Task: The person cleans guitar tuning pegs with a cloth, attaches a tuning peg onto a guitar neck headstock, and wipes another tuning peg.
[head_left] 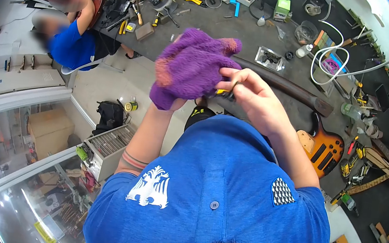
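A fuzzy purple cloth with orange patches is draped over my left hand, which holds it up from beneath. Only the wrist and heel of that hand show; its fingers are hidden. Close to the cloth's right edge, my right hand has thumb and fingers pinched together on a small black piece, too small to name. Behind my right hand, a long dark instrument neck lies along the workbench. A sunburst electric bass body lies beside my right forearm.
Pliers, brushes and screwdrivers crowd the bench's far left. A metal tray of small dark parts, a white bottle and a coiled white hose lie beyond my hands. Another person in a blue shirt sits at left. A black backpack stands on the floor.
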`<state>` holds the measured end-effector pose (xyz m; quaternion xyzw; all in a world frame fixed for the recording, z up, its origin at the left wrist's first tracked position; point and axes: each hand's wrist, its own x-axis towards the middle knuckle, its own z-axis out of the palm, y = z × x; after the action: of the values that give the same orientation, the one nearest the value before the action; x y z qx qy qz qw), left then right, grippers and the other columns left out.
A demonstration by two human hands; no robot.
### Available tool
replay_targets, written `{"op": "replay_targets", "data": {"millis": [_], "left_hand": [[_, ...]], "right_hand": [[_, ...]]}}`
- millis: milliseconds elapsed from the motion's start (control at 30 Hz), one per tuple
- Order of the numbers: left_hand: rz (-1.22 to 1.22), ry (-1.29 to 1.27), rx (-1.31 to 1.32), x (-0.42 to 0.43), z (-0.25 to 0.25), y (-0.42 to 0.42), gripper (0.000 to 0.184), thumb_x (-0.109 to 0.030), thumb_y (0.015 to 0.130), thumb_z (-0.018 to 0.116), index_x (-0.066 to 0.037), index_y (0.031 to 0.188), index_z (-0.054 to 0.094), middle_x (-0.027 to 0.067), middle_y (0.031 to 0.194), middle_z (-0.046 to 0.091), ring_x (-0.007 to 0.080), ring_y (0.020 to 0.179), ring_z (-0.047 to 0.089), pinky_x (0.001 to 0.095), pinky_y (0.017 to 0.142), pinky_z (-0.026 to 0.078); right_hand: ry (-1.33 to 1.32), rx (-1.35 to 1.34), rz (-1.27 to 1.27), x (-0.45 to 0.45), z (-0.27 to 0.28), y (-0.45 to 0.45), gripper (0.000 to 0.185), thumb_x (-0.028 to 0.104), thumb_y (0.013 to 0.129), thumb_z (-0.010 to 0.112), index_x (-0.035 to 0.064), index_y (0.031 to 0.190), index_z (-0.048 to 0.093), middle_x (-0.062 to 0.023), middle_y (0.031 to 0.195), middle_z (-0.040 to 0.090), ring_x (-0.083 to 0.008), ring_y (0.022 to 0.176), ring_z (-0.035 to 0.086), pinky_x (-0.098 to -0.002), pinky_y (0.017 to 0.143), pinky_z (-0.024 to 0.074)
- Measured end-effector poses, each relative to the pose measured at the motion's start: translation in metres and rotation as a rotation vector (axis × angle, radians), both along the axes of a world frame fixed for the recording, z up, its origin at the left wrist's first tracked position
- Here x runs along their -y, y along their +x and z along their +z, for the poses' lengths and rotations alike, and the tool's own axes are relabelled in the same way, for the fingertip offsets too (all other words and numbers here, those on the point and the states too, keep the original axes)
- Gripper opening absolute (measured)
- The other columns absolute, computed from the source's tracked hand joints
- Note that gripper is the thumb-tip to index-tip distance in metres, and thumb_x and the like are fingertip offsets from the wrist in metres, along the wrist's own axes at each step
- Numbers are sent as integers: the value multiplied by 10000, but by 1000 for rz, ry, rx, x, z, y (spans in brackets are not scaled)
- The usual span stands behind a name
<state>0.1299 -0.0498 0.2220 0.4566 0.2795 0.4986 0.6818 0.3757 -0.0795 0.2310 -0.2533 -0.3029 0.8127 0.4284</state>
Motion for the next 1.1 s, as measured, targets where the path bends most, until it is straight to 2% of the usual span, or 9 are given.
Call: {"op": "replay_targets", "data": {"millis": [167,400,567,667,800,833,933,1000,1100], "left_hand": [[206,82,24,12,-1,16,757,-108,977,716,-140,1571,249,208,1539,471,339,1350,580,471,1099,538],[305,408,-346,42,-16,-13,692,23,910,745,-118,1468,361,164,1423,464,294,1334,545,426,1136,464],[361,267,-487,75,-51,-59,522,77,888,687,-81,1346,494,74,1256,568,208,1216,607,354,1065,499],[0,-185,-593,98,-27,-88,474,115,905,583,-77,1330,501,91,1251,565,196,1170,617,344,1032,510],[294,257,-880,99,-74,-136,456,114,834,609,-37,1262,564,92,1112,587,215,1150,636,342,997,521],[368,366,-750,88,-74,-136,393,86,830,599,-21,1208,624,89,1122,622,219,1031,661,343,901,538],[266,-156,-125,73,-76,-118,363,48,862,640,-30,1216,633,87,1138,631,219,1038,656,340,898,540],[174,-219,-40,69,-72,-128,364,32,873,652,-31,1231,631,90,1148,635,220,1048,657,341,904,546],[86,-227,3,70,-66,-147,369,8,889,672,-33,1253,628,95,1163,643,221,1064,659,344,911,555]], "right_hand": [[-74,-226,-83,-4,-7,-3,232,309,1068,639,108,1179,606,-85,1375,604,-217,1253,604,-425,1084,456],[-12,-259,-21,-27,-16,-20,241,296,1045,673,81,1145,632,-48,1138,665,-175,1129,621,-345,1028,475],[155,-308,-56,-44,5,-33,277,293,1009,705,45,1099,618,-57,1047,626,-184,1063,574,-336,961,454],[256,-227,81,-52,17,-59,259,274,1000,704,39,1074,625,-60,1026,631,-191,1073,573,-347,968,454],[399,-1,345,-52,30,-127,291,311,977,729,36,990,633,-55,931,619,-184,950,561,-341,891,440],[461,35,462,-54,30,-147,293,301,993,720,17,1010,651,-58,965,645,-172,959,597,-335,888,471],[461,244,713,-33,38,-211,266,260,1003,704,3,1070,702,-37,1005,729,-144,939,665,-328,888,530],[693,492,865,-12,47,-250,255,253,986,709,12,1071,715,-62,998,743,-152,939,677,-339,866,538],[947,671,770,25,35,-284,249,225,958,711,-13,1033,708,-157,999,733,-291,958,709,-396,858,546]]}}
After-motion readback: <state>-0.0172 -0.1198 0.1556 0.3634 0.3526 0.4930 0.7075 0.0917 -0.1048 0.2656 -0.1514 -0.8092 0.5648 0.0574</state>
